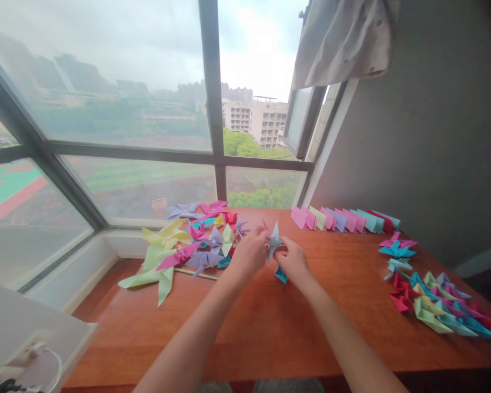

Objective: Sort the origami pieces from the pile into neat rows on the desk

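Over the middle of the table, both hands pinch a pale blue origami crane [274, 243], its pointed tip upward. My left hand [251, 252] has its fingers closed on the crane's left side. From the right, my right hand [294, 263] grips the other side between thumb and fingers. Just below the hands shows a darker blue folded paper piece [281, 275]; whether it touches the right hand I cannot tell. Left of my left hand lies a pile of folded paper, with purple cranes [204, 261], a magenta crane [179, 255] and a large pale green pinwheel [151, 267] with a stick.
The wooden table [253, 333] stands against a window [131, 120]. Along its back right edge runs a row of folded paper squares [337, 220]. Several paper boats [437, 308] cluster at the right, with blue folded pieces [396, 249] behind them. A socket with a cable [45, 355] is lower left.
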Demonstrator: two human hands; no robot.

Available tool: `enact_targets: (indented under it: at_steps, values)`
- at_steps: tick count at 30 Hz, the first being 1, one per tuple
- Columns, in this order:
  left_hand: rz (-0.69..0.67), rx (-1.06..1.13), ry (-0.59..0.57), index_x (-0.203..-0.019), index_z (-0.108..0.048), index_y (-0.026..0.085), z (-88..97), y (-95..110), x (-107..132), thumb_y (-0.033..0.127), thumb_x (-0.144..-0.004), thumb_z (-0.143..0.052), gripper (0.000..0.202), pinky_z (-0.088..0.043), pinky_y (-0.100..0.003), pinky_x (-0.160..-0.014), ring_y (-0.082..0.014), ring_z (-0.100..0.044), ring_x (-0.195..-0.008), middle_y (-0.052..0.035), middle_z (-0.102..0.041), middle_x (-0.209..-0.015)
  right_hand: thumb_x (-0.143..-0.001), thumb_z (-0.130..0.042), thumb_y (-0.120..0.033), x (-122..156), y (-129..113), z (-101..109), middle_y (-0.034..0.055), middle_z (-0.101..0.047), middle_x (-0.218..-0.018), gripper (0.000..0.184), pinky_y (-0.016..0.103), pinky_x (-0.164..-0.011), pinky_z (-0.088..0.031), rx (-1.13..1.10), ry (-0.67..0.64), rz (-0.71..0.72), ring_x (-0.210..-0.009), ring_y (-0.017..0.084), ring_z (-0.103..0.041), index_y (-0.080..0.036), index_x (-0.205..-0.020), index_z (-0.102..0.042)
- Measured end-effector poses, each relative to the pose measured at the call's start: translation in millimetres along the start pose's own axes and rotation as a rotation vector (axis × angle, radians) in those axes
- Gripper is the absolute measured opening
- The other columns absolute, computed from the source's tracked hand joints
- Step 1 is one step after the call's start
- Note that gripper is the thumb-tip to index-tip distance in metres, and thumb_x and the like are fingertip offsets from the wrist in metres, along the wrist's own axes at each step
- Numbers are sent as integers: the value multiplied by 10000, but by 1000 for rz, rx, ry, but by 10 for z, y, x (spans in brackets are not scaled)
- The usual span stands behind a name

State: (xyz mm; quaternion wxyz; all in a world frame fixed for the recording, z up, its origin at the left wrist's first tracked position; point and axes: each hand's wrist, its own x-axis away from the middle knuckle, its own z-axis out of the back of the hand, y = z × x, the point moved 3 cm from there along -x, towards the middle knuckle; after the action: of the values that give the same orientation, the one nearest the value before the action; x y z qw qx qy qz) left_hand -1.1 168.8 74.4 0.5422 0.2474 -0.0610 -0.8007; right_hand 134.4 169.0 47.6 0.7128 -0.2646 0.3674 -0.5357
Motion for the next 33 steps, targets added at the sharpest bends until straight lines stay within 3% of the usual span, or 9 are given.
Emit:
enact_targets:
  at_steps: [3, 7, 10, 13, 16, 21, 26, 30, 33]
  values:
    - [68, -45, 94, -1121, -620, 215, 357, -340, -94, 141, -883, -527, 266, -508, -340, -914, -230, -641, -1042, -91, -556, -1265, -933, -578, -356, -312, -328, -174, 73, -610, -1196, 323, 404, -856, -534, -12, -87, 64, -1011, 216, -619, -178, -1203, -591]
    - [160, -91, 197, -1167, -630, 200, 776, -844, -140, 178, -874, -517, 315, -494, -398, -951, -282, -608, -1127, -113, -585, -1265, -934, -584, -367, -568, -547, -235, 79, -586, -1230, 357, 422, -872, -532, 4, -122, 107, -1040, 218, -608, -168, -1230, -566]
    - [177, -87, 201, -1093, -686, 208, 933, -1115, -107, 172, -802, -573, 314, -472, -379, -1002, -267, -616, -1127, -77, -650, -1208, -947, -564, -367, -557, -502, -162, 77, -586, -1233, 339, 414, -869, -534, 39, -140, 117, -1032, 207, -609, -177, -1227, -568]
    - [168, -62, 209, -1021, -716, 215, 971, -1204, -7, 176, -794, -555, 280, -458, -339, -1023, -232, -632, -1108, -44, -702, -1146, -873, -659, -339, -330, -271, -35, 107, -574, -1259, 374, 442, -944, -486, 119, -155, 94, -1100, 246, -576, -181, -1205, -594]
    - [179, -41, 253, -1018, -709, 200, 945, -1127, 147, 209, -831, -520, 266, -469, -350, -1002, -229, -639, -1088, -50, -722, -1112, -693, -770, -260, 42, 80, 95, 137, -536, -1314, 541, 443, -1035, -392, 380, -188, 21, -1230, 322, -480, -201, -1208, -613]
    - [196, 71, 385, -998, -690, 189, 814, -764, 471, 221, -863, -502, 233, -501, -376, -943, -240, -653, -1037, -71, -714, -1089, -766, -599, -171, 477, 414, 179, 94, -616, -1174, 474, 355, -976, -427, 497, -257, 57, -1111, 246, -565, -234, -1235, -604]
    - [64, 211, 316, -987, -671, 232, 538, -295, 810, 177, -869, -507, 210, -526, -327, -879, -208, -659, -996, -48, -700, -1075, -785, -566, -143, 306, 320, -26, 84, -678, -1012, 326, 345, -868, -507, 292, -178, 45, -930, 218, -638, -195, -1090, -667]
    - [38, 281, 248, -1003, -666, 247, 307, -39, 1032, 162, -882, -486, 233, -532, -309, -854, -201, -663, -978, -53, -696, -1068, -741, -590, -112, 12, 110, -338, 102, -653, -1177, 434, 322, -792, -571, -102, -106, -45, -931, 198, -671, -196, -1164, -636]
    - [13, 307, 160, -1032, -663, 259, 149, 106, 1105, 140, -883, -475, 268, -537, -302, -820, -196, -670, -944, -50, -695, -1059, -749, -590, -143, -66, -1, -429, 113, -629, -1231, 468, 319, -785, -588, -306, -50, -68, -922, 187, -681, -192, -1214, -614]
